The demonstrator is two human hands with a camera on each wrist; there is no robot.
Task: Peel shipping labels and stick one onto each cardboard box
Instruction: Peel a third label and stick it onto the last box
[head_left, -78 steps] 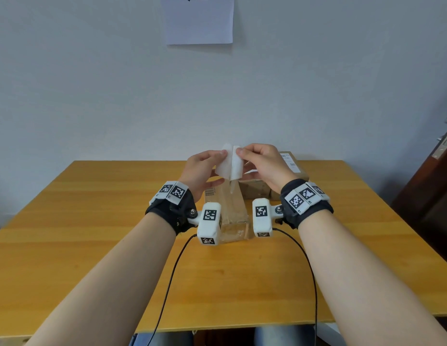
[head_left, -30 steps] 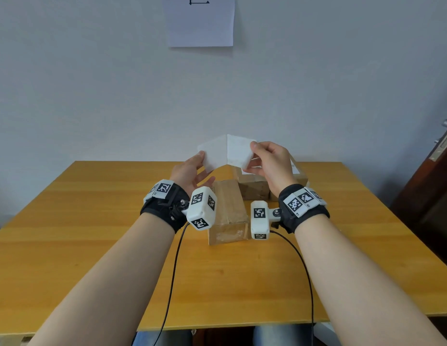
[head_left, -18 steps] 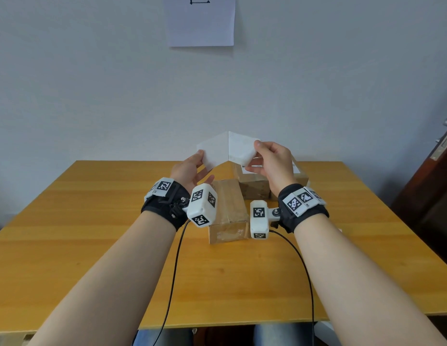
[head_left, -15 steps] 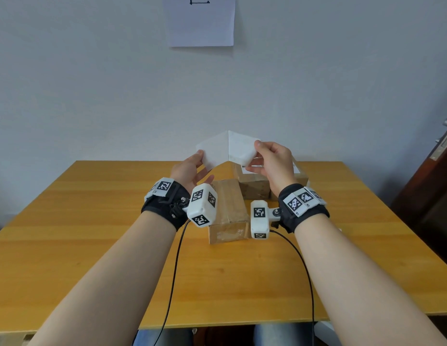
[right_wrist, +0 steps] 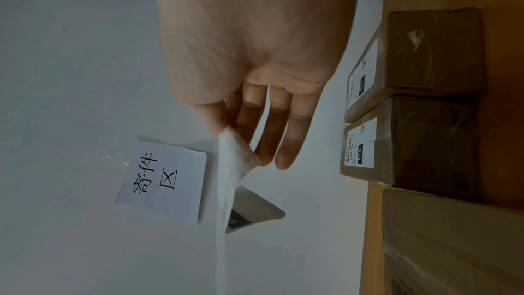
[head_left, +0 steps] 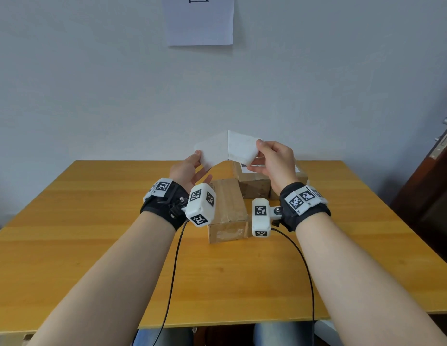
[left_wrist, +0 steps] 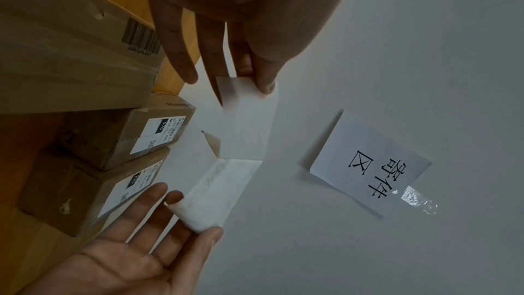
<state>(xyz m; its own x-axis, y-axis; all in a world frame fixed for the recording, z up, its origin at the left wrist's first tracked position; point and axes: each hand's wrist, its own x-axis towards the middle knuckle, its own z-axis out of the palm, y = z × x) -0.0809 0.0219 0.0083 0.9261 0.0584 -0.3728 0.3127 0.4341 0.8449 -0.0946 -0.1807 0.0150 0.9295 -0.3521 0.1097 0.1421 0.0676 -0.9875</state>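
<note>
A white label sheet (head_left: 227, 151) is held in the air above the boxes, pulled apart into two leaves joined at a ridge like a tent. My left hand (head_left: 197, 158) pinches the left leaf (left_wrist: 249, 107) at its lower corner. My right hand (head_left: 258, 156) pinches the curled end of the right leaf (right_wrist: 238, 151). A printed corner with a black patch (right_wrist: 255, 217) shows in the right wrist view. Below lies a long cardboard box (head_left: 227, 206) with a bare top. Two smaller boxes (left_wrist: 127, 134) (left_wrist: 85, 192) behind it each carry a label.
The boxes sit mid-table on a yellow wooden table (head_left: 92, 221), close to the wall. A paper sign (head_left: 200, 18) hangs on the wall above. A dark door (head_left: 437, 183) stands at the right. Cables run from both wrist cameras toward me.
Since 2.6 s ago the hands rose and moved apart, opening the folded sheet into a wide tent. Over the last half second almost nothing moved.
</note>
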